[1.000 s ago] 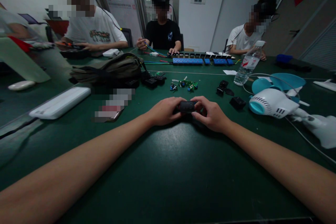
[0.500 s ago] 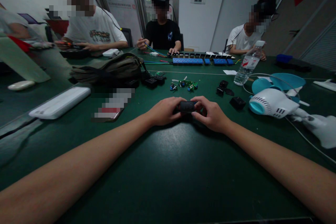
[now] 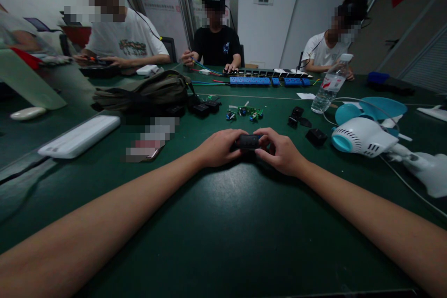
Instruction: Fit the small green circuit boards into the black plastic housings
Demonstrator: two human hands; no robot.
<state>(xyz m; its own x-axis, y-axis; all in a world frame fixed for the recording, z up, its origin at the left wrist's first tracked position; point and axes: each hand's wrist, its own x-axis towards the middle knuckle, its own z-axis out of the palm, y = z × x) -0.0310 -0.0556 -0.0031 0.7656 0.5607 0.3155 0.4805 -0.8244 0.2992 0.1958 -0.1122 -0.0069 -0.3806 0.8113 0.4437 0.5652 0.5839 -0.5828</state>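
A small black plastic housing [image 3: 249, 141] is held between my two hands, low over the green table. My left hand [image 3: 223, 147] grips its left end, thumb below and fingers above. On its right end, the thumb and fingers of my right hand [image 3: 281, 151] are closed in a pinch. A bit of blue shows beside the right fingertips; what it belongs to is unclear. Beyond my hands lie several small green circuit boards [image 3: 245, 111] with blue parts. To the right of them are black plastic pieces [image 3: 296, 116] and a black box-shaped piece [image 3: 316, 137].
A white fan with teal blades [image 3: 365, 136] lies at right, near a water bottle [image 3: 331, 84]. At left are a white power bank-like block [image 3: 82, 136], a phone [image 3: 150, 142] and a dark bag [image 3: 143, 93]. Co-workers sit across the table, behind a blue-and-black strip [image 3: 249, 81].
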